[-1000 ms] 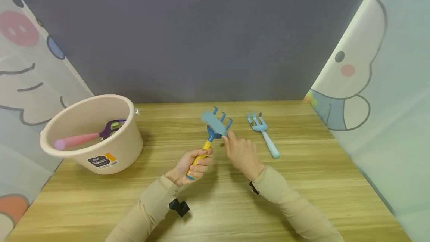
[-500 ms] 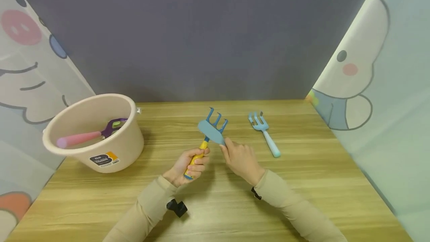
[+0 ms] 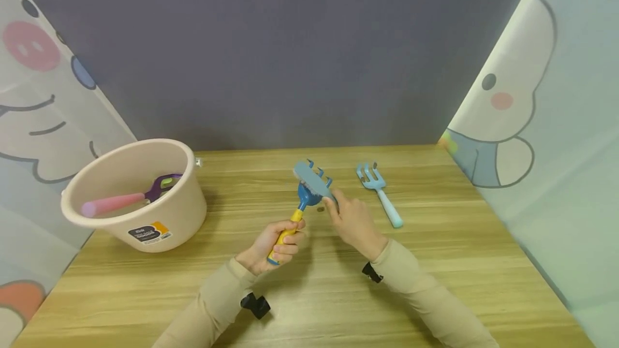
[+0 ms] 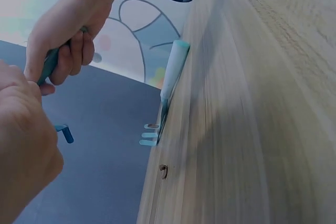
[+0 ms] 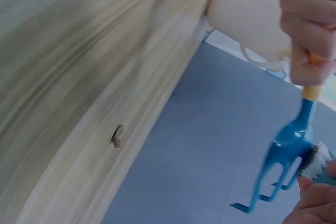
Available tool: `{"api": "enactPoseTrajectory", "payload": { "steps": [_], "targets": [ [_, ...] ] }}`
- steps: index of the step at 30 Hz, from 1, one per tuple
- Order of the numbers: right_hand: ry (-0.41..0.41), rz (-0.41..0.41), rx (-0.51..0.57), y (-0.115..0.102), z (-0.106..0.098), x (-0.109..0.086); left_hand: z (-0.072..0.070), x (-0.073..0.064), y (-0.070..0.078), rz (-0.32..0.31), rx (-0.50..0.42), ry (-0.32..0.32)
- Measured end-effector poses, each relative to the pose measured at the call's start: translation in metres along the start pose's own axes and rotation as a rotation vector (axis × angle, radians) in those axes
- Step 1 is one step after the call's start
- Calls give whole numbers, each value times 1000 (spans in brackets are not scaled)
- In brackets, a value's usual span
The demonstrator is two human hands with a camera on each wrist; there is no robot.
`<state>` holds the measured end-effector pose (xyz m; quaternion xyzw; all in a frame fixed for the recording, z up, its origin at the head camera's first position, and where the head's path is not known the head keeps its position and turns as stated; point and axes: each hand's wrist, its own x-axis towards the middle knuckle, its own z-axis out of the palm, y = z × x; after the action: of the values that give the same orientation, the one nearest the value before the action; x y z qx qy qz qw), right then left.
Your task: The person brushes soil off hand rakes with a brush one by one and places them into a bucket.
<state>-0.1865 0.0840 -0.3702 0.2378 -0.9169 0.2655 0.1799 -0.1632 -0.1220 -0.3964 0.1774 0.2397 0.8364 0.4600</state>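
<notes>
My left hand point(image 3: 273, 243) grips the yellow handle of a small hand rake point(image 3: 304, 196), its blue tines raised off the table and pointing away. In my right hand point(image 3: 357, 224), thumb and fingers pinch a blue brush point(image 3: 314, 179) that lies across the rake head. Pale bristles of the brush point(image 5: 316, 163) touch the rake's blue head point(image 5: 286, 148) in the right wrist view. To the right, a light blue hand fork point(image 3: 388, 208) rests on the table, with brown bits on its tines. From the left wrist camera, most of the rake is hidden behind my left hand point(image 4: 26, 135).
A beige bucket point(image 3: 188, 219) stands at the left, with a pink-handled purple fork point(image 3: 116, 203) inside. One small brown bit point(image 3: 321, 209) lies on the wooden table point(image 3: 435, 262) below the rake. A dark panel point(image 3: 309, 58) closes off the back.
The brush has slid over the rake head, down toward its neck and back up, tilting so bristles show again. Rake tines now look shorter, tipped differently. Both hands keep their hold.
</notes>
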Motion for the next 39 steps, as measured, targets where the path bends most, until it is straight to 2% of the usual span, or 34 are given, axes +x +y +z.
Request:
{"api": "enactPoseTrajectory", "payload": {
  "steps": [9, 11, 13, 16, 20, 22, 24, 28, 33, 39],
  "targets": [
    [8, 67, 120, 4, -7, -4, -3, -3, 1, 13, 16, 28],
    [-10, 92, 141, 7, -7, -6, -3, -4, 2, 20, 57, 64],
    [-18, 120, 136, 11, -8, -8, -2, -5, 3, 28, 126, 129],
    [-23, 154, 133, 16, -9, -12, 1, -7, 4, 34, 313, 283],
    [-44, 197, 162, 20, -14, -15, 4, -11, 5, 12, 674, 524],
    [-56, 213, 180, 21, -16, -16, 5, -13, 6, -5, 847, 607],
    [-61, 222, 193, 23, -17, -17, 7, -16, 6, -9, 986, 653],
    [-48, 222, 203, 29, -19, -18, 12, -25, 6, -3, 1203, 723],
    [-35, 212, 218, 35, -19, -22, 25, -39, 7, 14, 1477, 835],
    [-38, 222, 221, 41, -18, -25, 42, -55, 12, 42, 1688, 967]
  ]
}}
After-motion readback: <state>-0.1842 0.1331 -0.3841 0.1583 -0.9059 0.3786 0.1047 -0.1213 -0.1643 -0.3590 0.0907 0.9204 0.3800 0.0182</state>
